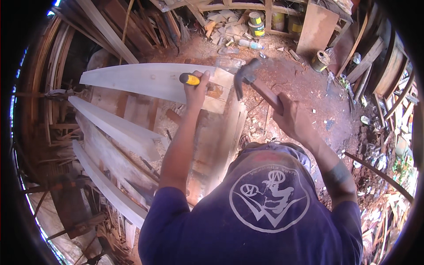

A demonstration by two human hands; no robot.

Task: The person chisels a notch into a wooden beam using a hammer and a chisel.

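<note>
My left hand is closed around the yellow and black handle of a chisel; its blade is hidden behind my fingers. The chisel is over the right end of a long, pale plank, close to a rough cut-out in the wood. To the right, my right hand grips the wooden handle of a claw hammer. The hammer's dark head is raised just beyond the plank's end, apart from the chisel.
Two more pale planks, a middle one and a nearer one, lie at the left. Timber leans at the far left. Wood scraps, a plastic bottle and a tin can lie on the reddish floor.
</note>
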